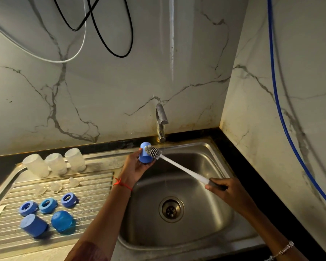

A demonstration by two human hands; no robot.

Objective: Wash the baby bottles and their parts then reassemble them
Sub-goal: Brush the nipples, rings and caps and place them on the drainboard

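A blue cap (145, 157) is held over the back left corner of the sink (220, 166). It is gripped by the left hand (135, 167), with the fingers curled under its lower side and the thumb set on its left side. A brush (179, 166) is laid with its grey head against the cap's upper right side, just left of the thin stream running from the tap (161, 117). Its white shaft is slanted down to the right, where the dark handle is clasped in the right hand (227, 189) above the basin. On the drainboard (94, 178) to the left, well apart from both hands, three clear bottles (56, 163) are stood in a row. Three clear teats (56, 186), three blue rings (47, 205) and two more blue caps (62, 221) are set out in front of them.
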